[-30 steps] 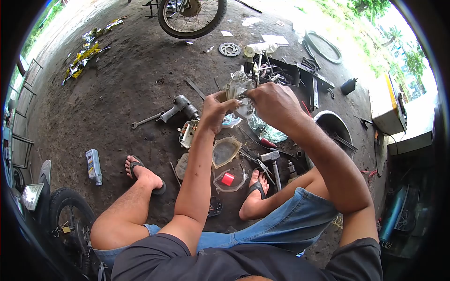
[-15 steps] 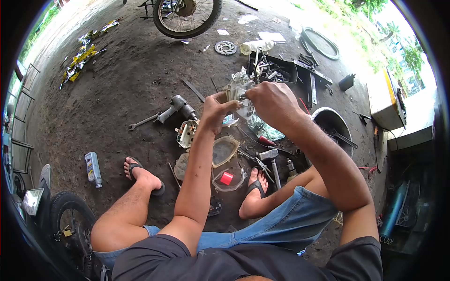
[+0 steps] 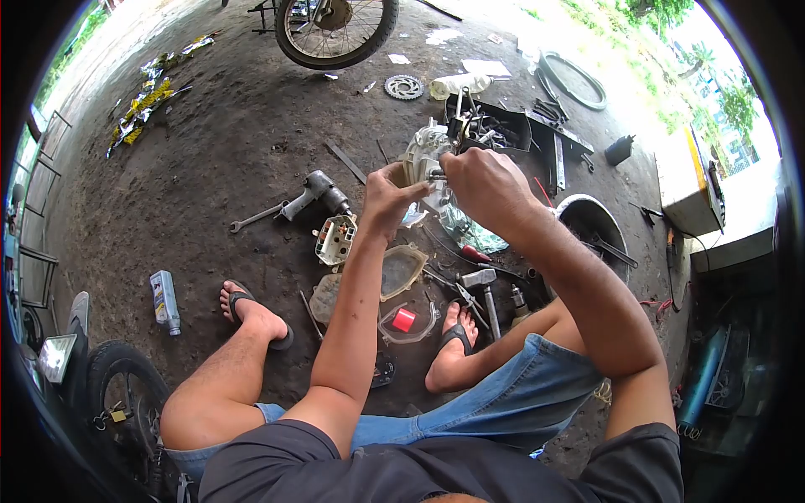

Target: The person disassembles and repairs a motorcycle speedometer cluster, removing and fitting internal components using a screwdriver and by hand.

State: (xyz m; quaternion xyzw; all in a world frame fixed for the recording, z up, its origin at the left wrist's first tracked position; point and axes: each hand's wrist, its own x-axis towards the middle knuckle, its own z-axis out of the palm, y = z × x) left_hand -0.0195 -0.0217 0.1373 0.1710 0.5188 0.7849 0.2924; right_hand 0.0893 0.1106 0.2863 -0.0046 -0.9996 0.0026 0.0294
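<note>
My left hand [image 3: 390,197] is closed on the near left edge of a whitish, partly see-through plastic housing [image 3: 428,147], thumb along its side. Against the housing's right side, my right hand [image 3: 486,180] is closed, knuckles up; its fingers hide what they pinch. A small dark metal piece [image 3: 437,175] shows between the two hands. Below them lie an opened white case with small parts inside [image 3: 334,241], a clear lens cover [image 3: 404,270] and a clear cover piece with a red patch [image 3: 404,319]. A crumpled clear plastic bag [image 3: 470,230] is under my right wrist.
An impact wrench [image 3: 317,194] lies left, a hammer [image 3: 488,293] and red-handled screwdriver [image 3: 476,254] near my foot. A black tool tray [image 3: 516,121], sprocket [image 3: 404,87] and basin [image 3: 591,205] sit beyond and right. A bottle [image 3: 165,303] stands left; motorcycle wheels [image 3: 335,33] are ahead and lower left.
My right hand has shifted slightly, its fingers turned a little at the housing. The housing has tilted slightly, and my left hand keeps its hold.
</note>
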